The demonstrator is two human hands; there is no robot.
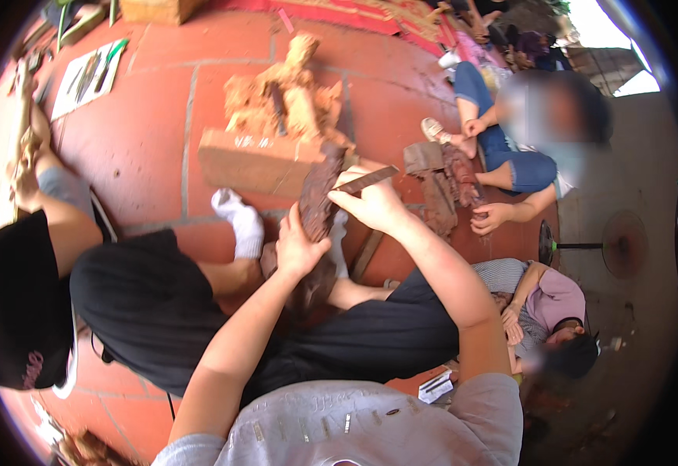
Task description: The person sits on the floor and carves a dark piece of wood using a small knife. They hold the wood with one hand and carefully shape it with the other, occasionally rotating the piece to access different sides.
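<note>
My left hand (298, 247) is wrapped round the lower part of a dark reddish-brown wood carving (322, 190), which stands tilted above my lap. In my right hand (376, 208) is a flat, narrow brown strip (367, 179), pinched between thumb and fingers. Its inner end is close to the carving's right side; whether they touch I cannot tell. The strip could be a file or folded abrasive, but its kind does not show clearly. Dark cloth or material (311, 291) lies between my legs, under the carving.
Ahead, a wooden block (257, 165) bears a pale rough carving (300, 109) with a dark tool (277, 109) on it. At right, another person handles dark carved pieces (436, 194). A fan (625, 245) stands beyond. People sit left and lower right; tools lie on a white sheet (67, 99).
</note>
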